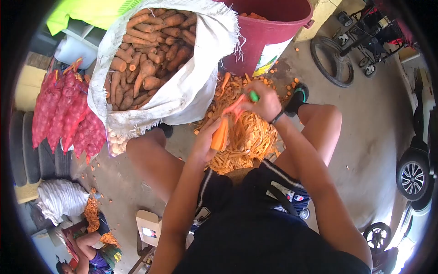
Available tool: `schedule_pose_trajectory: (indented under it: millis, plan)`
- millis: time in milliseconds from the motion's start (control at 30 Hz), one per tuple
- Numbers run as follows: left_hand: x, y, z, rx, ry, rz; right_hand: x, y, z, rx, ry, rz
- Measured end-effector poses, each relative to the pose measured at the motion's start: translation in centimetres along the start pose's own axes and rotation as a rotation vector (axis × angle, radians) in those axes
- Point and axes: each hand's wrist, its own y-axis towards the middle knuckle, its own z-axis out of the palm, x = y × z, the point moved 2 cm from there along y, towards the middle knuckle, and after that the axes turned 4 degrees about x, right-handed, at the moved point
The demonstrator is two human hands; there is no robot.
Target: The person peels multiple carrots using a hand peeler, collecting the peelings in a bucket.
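Dark shorts (237, 192): the lap of a seated person, bare knees spread to either side.

Left hand (204, 142): grip clenched round the lower end of one carrot (220, 134), which is held upright between the knees, above the heap of peelings.

Right hand (265, 104): grip closed on a green-handled peeler (252, 96), set at the carrot's upper end.

Peelings (248, 137): an orange heap on the concrete floor between the legs, reaching from the foot of the sack to the base of the bucket.

White woven sack (191, 86): mouth open and leaning, filled with unpeeled carrots (146, 59), just beside the left knee.

Maroon bucket (269, 36): stands behind the heap, close against the sack.

Red mesh bags (68, 114): piled at the floor's left edge.

Smaller white sack (61, 198) and cardboard box (148, 224): near the floor's lower left corner, where a second person (89, 253) sits.

Open room: the left side is crowded. Bare concrete runs clear from the right knee out to a loose tyre (331, 61) and a car wheel (413, 176) at the right edge.
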Motion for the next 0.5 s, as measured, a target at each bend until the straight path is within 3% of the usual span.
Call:
schedule_pose_trajectory:
  millis: [67,100,200,267,333,433,500]
  plan:
    - [0.1,0.3,0.0,0.021,-0.03,0.0,-1.0,1.2,-1.8,-0.069,-0.055,0.172]
    - [-0.1,0.4,0.1,0.024,-0.063,0.018,-0.1,1.0,-1.7,-0.127,0.021,0.042]
    - [-0.2,1.5,0.3,-0.044,-0.091,0.068,3.3,-1.2,0.8,0.089,0.169,-0.177]
    - [-0.3,1.4,-0.2,-0.03,-0.059,0.059,2.8,-1.0,1.1,0.075,0.092,-0.189]
    - [-0.9,-0.1,0.2,0.075,-0.001,-0.003,1.7,-1.0,1.1,0.016,0.038,-0.111]
    - [-0.6,0.0,0.3,0.001,0.039,0.018,0.0,1.2,-1.8,-0.091,-0.052,0.121]
    - [-0.8,0.4,0.5,-0.043,-0.046,0.056,0.4,0.1,-0.4,-0.022,0.068,0.021]
